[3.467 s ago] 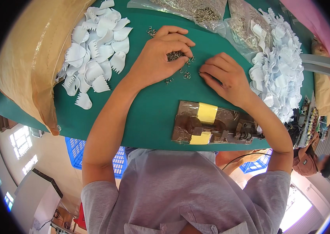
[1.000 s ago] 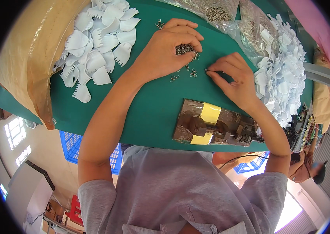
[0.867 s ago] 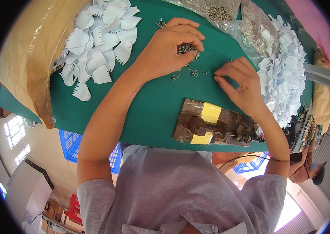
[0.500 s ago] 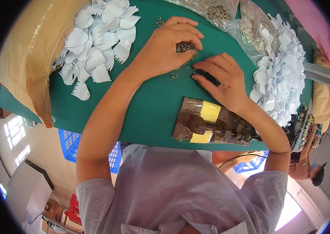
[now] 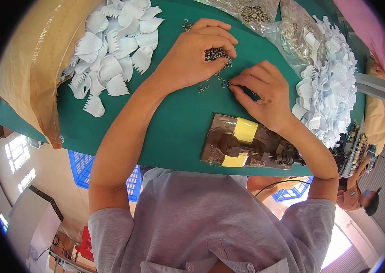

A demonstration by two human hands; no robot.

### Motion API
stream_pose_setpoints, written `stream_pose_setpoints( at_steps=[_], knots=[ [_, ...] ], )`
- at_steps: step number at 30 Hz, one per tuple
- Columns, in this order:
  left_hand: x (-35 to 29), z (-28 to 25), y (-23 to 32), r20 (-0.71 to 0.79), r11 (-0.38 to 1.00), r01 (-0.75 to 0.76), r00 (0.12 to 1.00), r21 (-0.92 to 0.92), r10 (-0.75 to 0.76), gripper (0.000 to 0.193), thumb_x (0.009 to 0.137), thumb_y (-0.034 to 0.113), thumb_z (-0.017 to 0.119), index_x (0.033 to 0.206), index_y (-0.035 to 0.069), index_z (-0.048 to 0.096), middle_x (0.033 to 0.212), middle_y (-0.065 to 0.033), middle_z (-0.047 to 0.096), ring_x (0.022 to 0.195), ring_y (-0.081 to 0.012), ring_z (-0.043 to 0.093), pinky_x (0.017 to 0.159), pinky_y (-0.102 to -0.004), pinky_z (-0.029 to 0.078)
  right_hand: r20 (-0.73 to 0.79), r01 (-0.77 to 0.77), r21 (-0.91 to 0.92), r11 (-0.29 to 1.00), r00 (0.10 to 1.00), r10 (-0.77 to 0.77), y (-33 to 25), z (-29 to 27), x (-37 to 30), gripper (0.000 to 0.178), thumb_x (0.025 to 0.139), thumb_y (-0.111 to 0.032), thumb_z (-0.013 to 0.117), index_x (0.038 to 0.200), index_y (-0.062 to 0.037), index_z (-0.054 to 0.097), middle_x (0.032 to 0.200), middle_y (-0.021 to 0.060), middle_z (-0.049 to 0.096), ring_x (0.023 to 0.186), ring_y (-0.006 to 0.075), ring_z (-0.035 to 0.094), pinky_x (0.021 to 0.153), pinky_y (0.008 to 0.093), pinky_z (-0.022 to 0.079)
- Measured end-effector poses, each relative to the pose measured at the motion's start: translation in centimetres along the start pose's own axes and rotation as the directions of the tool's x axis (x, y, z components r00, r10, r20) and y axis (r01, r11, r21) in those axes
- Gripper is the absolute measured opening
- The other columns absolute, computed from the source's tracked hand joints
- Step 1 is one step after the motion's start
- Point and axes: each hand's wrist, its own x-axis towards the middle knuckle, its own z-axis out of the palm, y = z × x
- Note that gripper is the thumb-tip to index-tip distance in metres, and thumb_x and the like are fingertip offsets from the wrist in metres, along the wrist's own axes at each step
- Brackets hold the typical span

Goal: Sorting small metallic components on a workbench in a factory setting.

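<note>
Right fingers (image 5: 247,80), parted earlier, now meet by loose clips (image 5: 223,84), likely pinching one; left fingers (image 5: 219,42), apart, cup the pile (image 5: 214,54).

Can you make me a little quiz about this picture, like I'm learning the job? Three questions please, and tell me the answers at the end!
1. Which hand is curled around the heap of small metal pieces?
2. What colour are the strips on the dark brown block?
A) red
B) yellow
C) pink
3. True or false: the white toothed pieces all lie in one pile.

Key:
1. The left hand.
2. B, yellow.
3. False: one pile is on the person's left and another pile is on the right.
</note>
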Motion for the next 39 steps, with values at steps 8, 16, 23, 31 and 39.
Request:
stream_pose_setpoints(
  at_steps=[8,16,23,31,39],
  knots=[
    [-0.1,-0.2,0.0,0.013,1.000,-0.014,1.000,0.022,0.014,0.022,0.079,-0.006,0.081,0.097,0.006,0.078,0.122,-0.0038,0.078,0.135,-0.0277,0.062,0.111,-0.0387,0.052,0.156,-0.009,-0.151,0.989,0.987,0.033,0.4,-3.4,-1.3,0.018,0.077,-0.008,0.085,0.094,-0.0126,0.080,0.094,-0.0005,0.071,0.094,0.0230,0.063,0.081,0.0366,0.050],
    [-0.1,-0.1,0.0,0.003,1.000,-0.006,1.000,0.011,0.006,0.021,0.080,-0.006,0.081,0.096,0.006,0.078,0.122,-0.0042,0.078,0.136,-0.0276,0.061,0.111,-0.0386,0.052,0.095,0.162,-0.075,0.984,0.983,-0.154,-0.5,-0.2,0.2,0.044,0.079,-0.009,0.082,0.121,-0.0151,0.077,0.103,0.0001,0.067,0.094,0.0228,0.061,0.080,0.0388,0.049],
    [-0.1,-0.2,0.0,0.010,1.000,-0.009,1.000,0.013,0.009,0.022,0.079,-0.007,0.081,0.096,0.005,0.078,0.121,-0.0044,0.078,0.136,-0.0281,0.061,0.109,-0.0382,0.053,0.112,0.177,-0.107,0.978,0.980,-0.165,-0.4,0.3,0.5,0.038,0.079,-0.009,0.082,0.117,-0.0133,0.077,0.100,0.0006,0.066,0.094,0.0232,0.060,0.079,0.0391,0.049],
    [-0.1,-0.2,0.1,0.013,1.000,-0.010,1.000,0.009,0.010,0.021,0.079,-0.007,0.081,0.096,0.005,0.078,0.120,-0.0047,0.078,0.136,-0.0276,0.062,0.109,-0.0381,0.053,0.106,0.045,0.096,0.994,0.993,-0.055,-0.1,0.0,-0.1,0.028,0.079,-0.007,0.083,0.106,-0.0105,0.079,0.099,0.0027,0.069,0.094,0.0240,0.063,0.079,0.0381,0.054],
    [0.0,-0.1,0.1,0.014,1.000,-0.013,1.000,0.016,0.013,0.021,0.079,-0.007,0.081,0.096,0.005,0.078,0.121,-0.0048,0.078,0.136,-0.0276,0.062,0.110,-0.0385,0.052,0.122,0.070,0.079,0.994,0.989,-0.079,-0.6,-0.3,-0.2,0.023,0.078,-0.008,0.085,0.099,-0.0085,0.076,0.101,0.0038,0.067,0.096,0.0254,0.063,0.081,0.0388,0.054]
  ],
)
